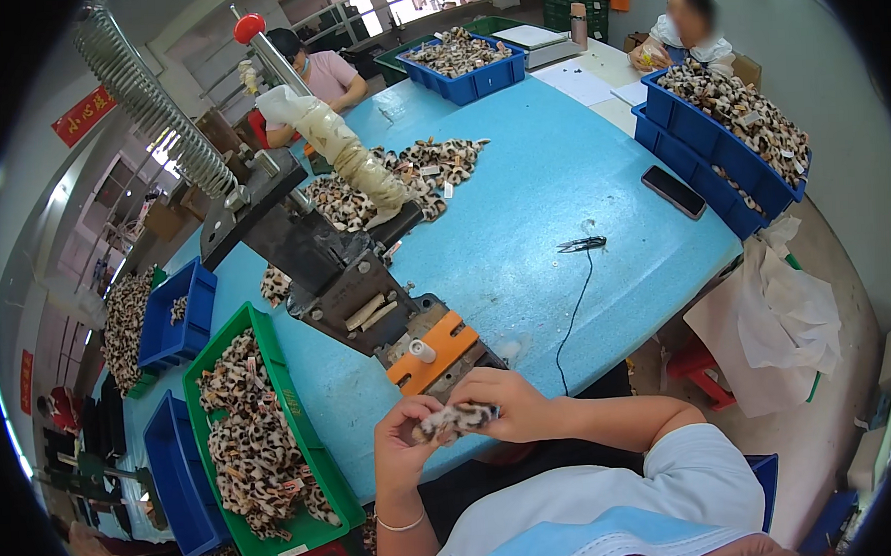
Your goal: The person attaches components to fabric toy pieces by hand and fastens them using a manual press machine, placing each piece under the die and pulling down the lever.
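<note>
Both hands met on one small leopard-print fabric piece [456, 420], held just off the near edge of the blue surface [551, 184], right in front of the person's chest. Left hand [405, 437] came up from below, fingers curled and pinched on the piece's left end. Right hand [506, 400] came in from the right, thumb and fingers closed on its right end. So both hands were clamped on the same piece, neither free.

Key relation: the piece's long axis ran roughly left-right, spanning the two hands, slightly higher at the right end. It sat directly below and just near of the hand press's orange plate [434, 353], which lay up and slightly left of the piece. The white peg [421, 350] on that plate stood a little left of the piece's middle. Right hand was the nearer one to the plate, almost touching its lower edge; left hand stayed lower, near but apart.

Press [336, 268] ran diagonally away up-left, with a wrapped lever [345, 148] ending in a red knob [248, 27]. Green bin [276, 375] full of similar leopard pieces sat to the left of the left hand, well apart. Small snips [581, 243] with a black cord lay on the surface, up-right of the right hand. A dark phone [673, 192] lay farther right, beside blue bins [760, 200].
</note>
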Demonstrator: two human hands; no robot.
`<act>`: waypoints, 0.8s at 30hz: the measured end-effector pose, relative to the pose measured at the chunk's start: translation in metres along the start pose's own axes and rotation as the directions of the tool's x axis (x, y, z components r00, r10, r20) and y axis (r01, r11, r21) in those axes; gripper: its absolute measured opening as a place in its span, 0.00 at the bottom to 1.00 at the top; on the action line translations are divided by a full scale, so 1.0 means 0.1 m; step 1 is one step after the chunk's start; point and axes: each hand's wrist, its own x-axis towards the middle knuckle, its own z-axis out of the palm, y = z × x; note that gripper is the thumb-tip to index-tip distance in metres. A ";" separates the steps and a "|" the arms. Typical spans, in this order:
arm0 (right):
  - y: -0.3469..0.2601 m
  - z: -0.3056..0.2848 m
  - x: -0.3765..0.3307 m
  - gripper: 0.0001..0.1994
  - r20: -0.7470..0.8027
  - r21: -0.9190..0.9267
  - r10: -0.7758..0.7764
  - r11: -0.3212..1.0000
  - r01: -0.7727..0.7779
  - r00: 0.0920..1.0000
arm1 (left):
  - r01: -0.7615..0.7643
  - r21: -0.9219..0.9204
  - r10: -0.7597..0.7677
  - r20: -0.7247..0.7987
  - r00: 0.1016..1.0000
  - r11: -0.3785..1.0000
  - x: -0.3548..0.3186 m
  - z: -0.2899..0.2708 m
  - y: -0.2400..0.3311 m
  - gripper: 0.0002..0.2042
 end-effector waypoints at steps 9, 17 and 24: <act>0.06 -0.05 0.03 0.16 0.126 -0.051 -0.045 0.997 0.052 0.991 | 0.214 0.014 -0.214 0.028 0.976 0.977 0.02 -0.08 0.01 0.13; 0.29 0.11 0.16 0.18 0.043 -0.334 -0.126 0.933 0.133 0.991 | 0.380 -0.140 -0.379 0.035 0.925 0.914 0.20 -0.20 -0.29 0.12; 0.55 0.20 0.56 0.12 -0.047 -0.326 0.038 0.944 -0.052 0.998 | -0.017 -0.119 -0.024 -0.337 0.941 0.993 0.52 -0.14 -0.59 0.11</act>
